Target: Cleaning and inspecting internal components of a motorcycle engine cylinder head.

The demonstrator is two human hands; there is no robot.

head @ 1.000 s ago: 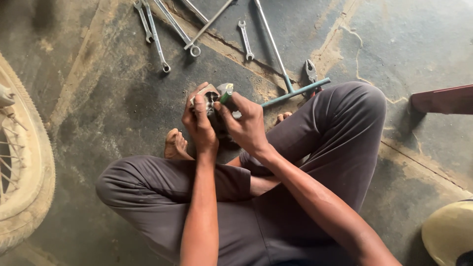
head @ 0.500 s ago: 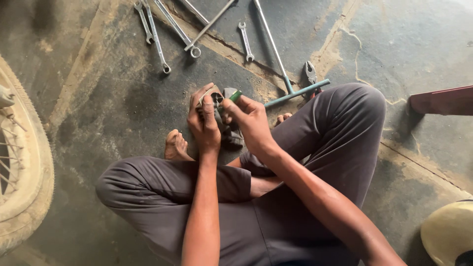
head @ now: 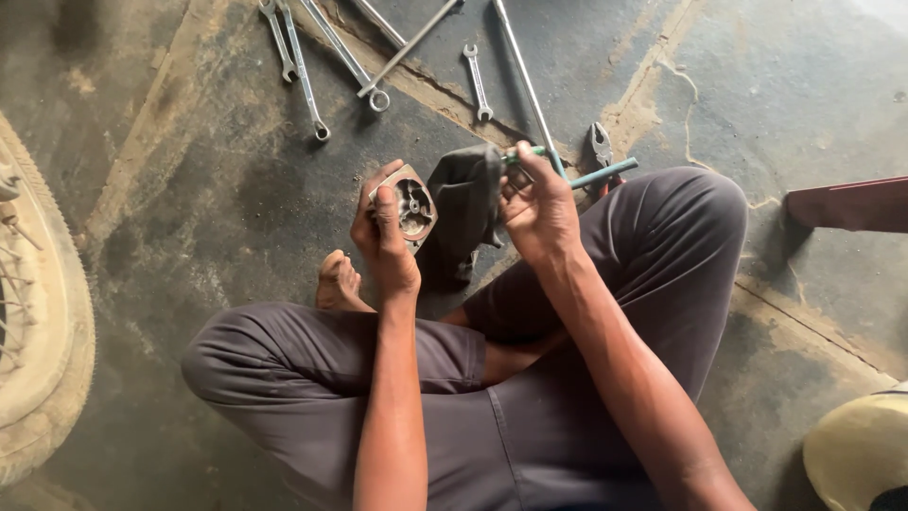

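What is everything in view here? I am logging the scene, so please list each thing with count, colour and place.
metal part: one, grey with hollow chambers, held in the left hand
rag: one, dark, hanging from the right hand
screwdriver: one, teal handle, gripped with the rag in the right hand
wrenches: about five, silver, spread on the floor at the top
long rod: one, silver, on the floor at the top
pliers: one, dark, on the floor by the right knee
wheel: one, spoked, pale dusty tyre, left edge
rounded object: one, cream, bottom right corner
floor: grey cracked concrete
left hand: holds the metal part
right hand: holds rag and screwdriver
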